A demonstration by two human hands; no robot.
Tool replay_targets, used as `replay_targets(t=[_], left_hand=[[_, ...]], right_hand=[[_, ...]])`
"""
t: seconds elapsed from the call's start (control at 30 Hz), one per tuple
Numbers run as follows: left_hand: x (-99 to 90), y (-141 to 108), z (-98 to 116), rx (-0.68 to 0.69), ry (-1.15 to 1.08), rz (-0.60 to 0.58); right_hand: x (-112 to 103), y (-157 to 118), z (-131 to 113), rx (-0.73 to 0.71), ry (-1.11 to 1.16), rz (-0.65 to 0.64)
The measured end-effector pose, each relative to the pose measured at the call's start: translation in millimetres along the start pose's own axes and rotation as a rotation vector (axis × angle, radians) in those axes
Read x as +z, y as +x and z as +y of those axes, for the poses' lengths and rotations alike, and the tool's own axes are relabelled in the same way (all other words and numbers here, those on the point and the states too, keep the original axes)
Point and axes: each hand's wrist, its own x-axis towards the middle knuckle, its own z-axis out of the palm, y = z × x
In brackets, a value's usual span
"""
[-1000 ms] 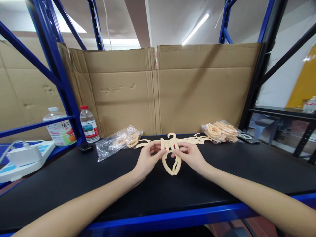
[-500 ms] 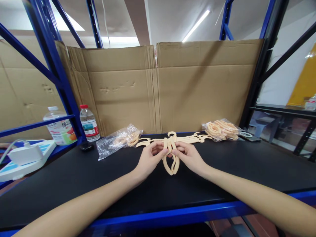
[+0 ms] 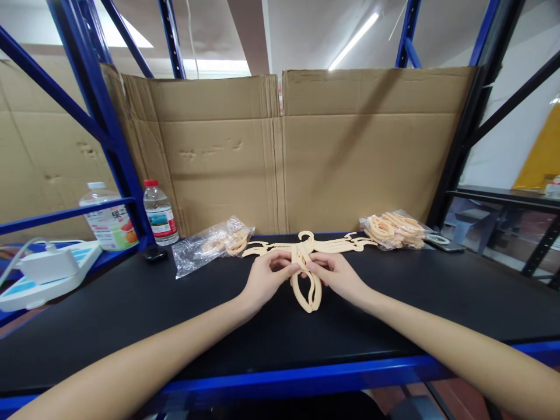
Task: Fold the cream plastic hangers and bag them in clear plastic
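Note:
A cream folding clothes hanger (image 3: 311, 303), folded with its arms together and hook end down toward me, is pinched between both hands over the black table. My left hand (image 3: 271, 275) closes on its left side, thumb in front. My right hand (image 3: 335, 274) grips the right side in the same way. The fingertips behind it are partly hidden. Just beyond the hands, more cream hangers (image 3: 336, 245) lie spread out on the table, one with its hook (image 3: 305, 235) pointing away from me.
A clear plastic bag (image 3: 214, 245) with cream pieces lies at back left, another filled bag (image 3: 394, 229) at back right by a phone (image 3: 445, 243). A red-capped water bottle (image 3: 160, 214) and a black mouse (image 3: 154, 254) stand left. Cardboard (image 3: 219, 157) walls the table's (image 3: 245, 361) rear.
The two upper ends of the held hanger, apart before, now sit closer together between my fingers. The view has shifted slightly; both hands keep their grip.

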Motion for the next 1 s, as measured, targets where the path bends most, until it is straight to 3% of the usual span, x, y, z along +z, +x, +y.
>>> replay_targets(t=[0.1,0.33,0.63,1.0], left_hand=[[-0.7,3,-6,-0.019,0.044,-0.006],[-6.1,5,-22,-0.036,0.304,-0.068],[-17.3,2,-18,0.249,0.588,-0.284],[-15.1,1,-18,0.346,0.692,-0.314]], right_hand=[[-2,3,10,0.068,-0.028,0.008],[-14,7,32,0.086,-0.470,0.079],[-21,2,18,0.029,-0.510,-0.064],[-22,1,22,-0.061,-0.574,-0.080]])
